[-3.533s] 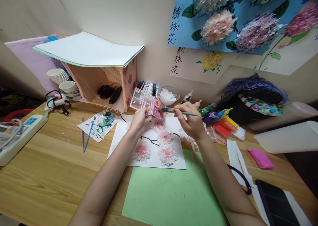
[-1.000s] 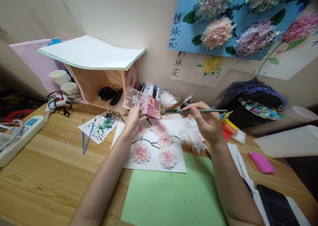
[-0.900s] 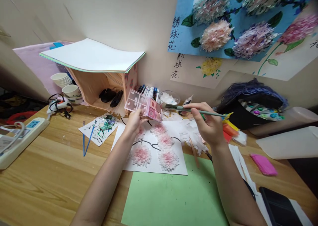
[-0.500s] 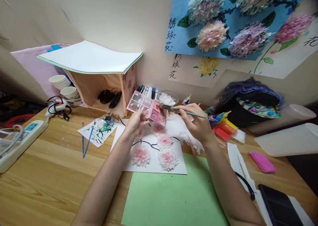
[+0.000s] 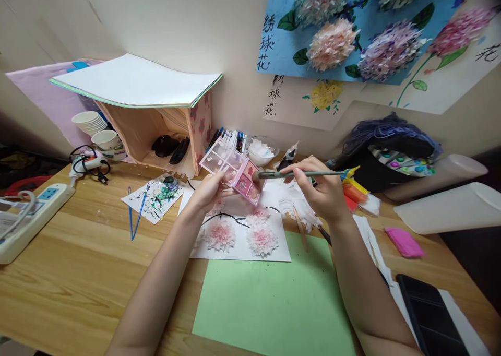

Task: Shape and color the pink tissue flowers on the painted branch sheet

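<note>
My left hand (image 5: pixel 206 191) holds a pink palette (image 5: pixel 231 169) of several pans, tilted up above a white sheet (image 5: pixel 238 241). My right hand (image 5: pixel 323 191) grips a grey-green brush (image 5: pixel 301 174) held level, its bristle tip touching the palette's right edge. Pink-and-white tissue flowers (image 5: pixel 261 239) lie on the white sheet along black painted branches. A green sheet (image 5: pixel 274 298) lies nearer me, overlapping the white one.
On the wooden desk: a power strip (image 5: pixel 27 215) far left, a paint-smeared card with blue brushes (image 5: pixel 136 215), stacked paper cups (image 5: pixel 92 122), a box under a paper pad (image 5: pixel 133 82), markers (image 5: pixel 230 137), paint tubes (image 5: pixel 354 191), pink clay (image 5: pixel 404 241), a black phone (image 5: pixel 430 319).
The brush drew away to the right of the palette, then came back; its tip touches the palette's right edge again. The palette tilted slightly and the view shifted.
</note>
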Action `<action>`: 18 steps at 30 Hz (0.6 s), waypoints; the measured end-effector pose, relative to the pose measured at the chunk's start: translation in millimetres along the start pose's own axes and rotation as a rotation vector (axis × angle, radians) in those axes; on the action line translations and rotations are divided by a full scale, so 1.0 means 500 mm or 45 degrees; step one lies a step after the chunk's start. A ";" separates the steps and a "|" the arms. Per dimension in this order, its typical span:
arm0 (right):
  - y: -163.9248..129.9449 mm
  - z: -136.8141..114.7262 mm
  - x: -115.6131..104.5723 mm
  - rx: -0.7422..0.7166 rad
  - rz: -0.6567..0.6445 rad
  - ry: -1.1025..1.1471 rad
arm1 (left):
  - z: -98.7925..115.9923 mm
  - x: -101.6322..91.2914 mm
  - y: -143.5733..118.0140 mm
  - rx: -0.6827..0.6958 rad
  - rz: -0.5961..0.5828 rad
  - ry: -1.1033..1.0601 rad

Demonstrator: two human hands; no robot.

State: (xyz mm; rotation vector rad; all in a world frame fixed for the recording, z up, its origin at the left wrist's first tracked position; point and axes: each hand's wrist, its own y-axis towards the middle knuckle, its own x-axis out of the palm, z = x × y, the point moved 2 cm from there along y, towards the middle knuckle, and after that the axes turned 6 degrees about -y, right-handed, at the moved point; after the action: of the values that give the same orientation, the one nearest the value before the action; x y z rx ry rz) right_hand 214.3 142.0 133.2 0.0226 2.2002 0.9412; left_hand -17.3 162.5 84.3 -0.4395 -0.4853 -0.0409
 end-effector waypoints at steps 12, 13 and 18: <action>-0.092 -0.035 -0.042 -0.221 -0.117 0.040 | -0.043 0.007 -0.057 0.040 -0.045 0.138; -0.090 -0.036 -0.042 -0.220 -0.087 0.023 | -0.042 0.008 -0.058 0.053 -0.048 0.138; -0.084 -0.035 -0.037 -0.216 -0.030 -0.032 | -0.036 0.010 -0.055 0.063 -0.032 0.120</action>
State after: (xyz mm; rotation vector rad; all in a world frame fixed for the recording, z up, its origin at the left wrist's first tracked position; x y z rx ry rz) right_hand 227.4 95.1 126.3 -0.0704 2.0866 1.1052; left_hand -8.8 130.3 83.0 -0.3809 -0.3984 -0.0734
